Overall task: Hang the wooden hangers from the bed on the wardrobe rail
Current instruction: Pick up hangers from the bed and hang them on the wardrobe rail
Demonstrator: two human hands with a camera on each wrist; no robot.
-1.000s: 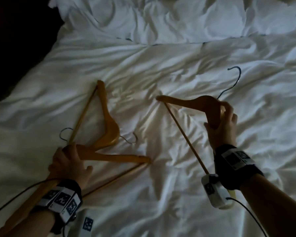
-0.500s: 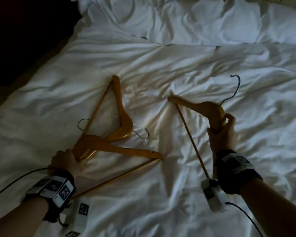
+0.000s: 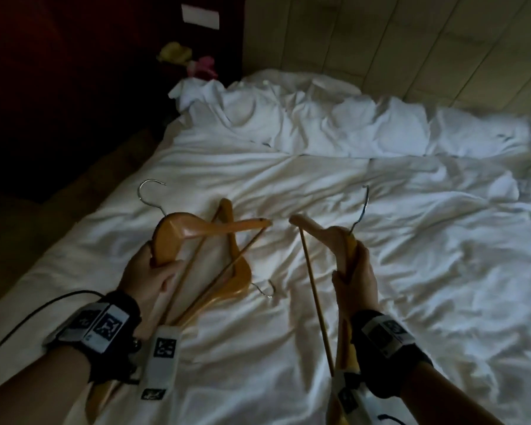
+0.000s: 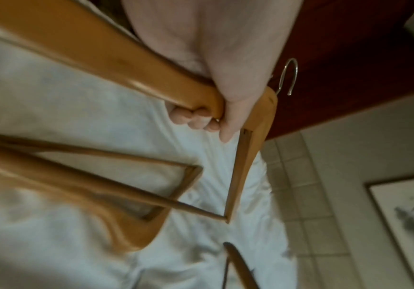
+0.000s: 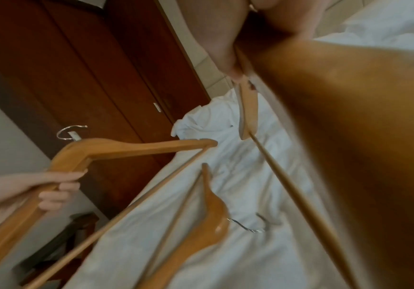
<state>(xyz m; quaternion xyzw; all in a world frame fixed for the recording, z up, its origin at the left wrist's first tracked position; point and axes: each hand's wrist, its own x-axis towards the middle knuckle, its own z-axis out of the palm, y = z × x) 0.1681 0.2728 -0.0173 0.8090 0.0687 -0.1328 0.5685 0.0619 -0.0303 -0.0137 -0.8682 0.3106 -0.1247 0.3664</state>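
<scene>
Three wooden hangers with metal hooks are in view. My left hand [image 3: 154,271] grips one hanger [image 3: 190,228] by its shoulder near the neck and holds it above the bed, hook up and to the left; its fingers [image 4: 201,119] curl round the wood. My right hand [image 3: 354,271] grips a second hanger [image 3: 322,234] just below its hook, also raised. The third hanger [image 3: 236,271] lies flat on the white bedding [image 3: 411,271] between my hands, its hook [image 3: 265,291] pointing right. The wardrobe rail is not in view.
Rumpled pillows and duvet [image 3: 319,124] pile at the head of the bed against a tiled wall [image 3: 411,41]. Dark wooden doors [image 5: 89,78] stand left of the bed. Yellow and pink items [image 3: 193,61] lie beyond the bed's far left corner.
My left hand has lifted its hanger off the bed and up, hook now raised. The right hand has brought its hanger higher. The view has tilted up toward the wall.
</scene>
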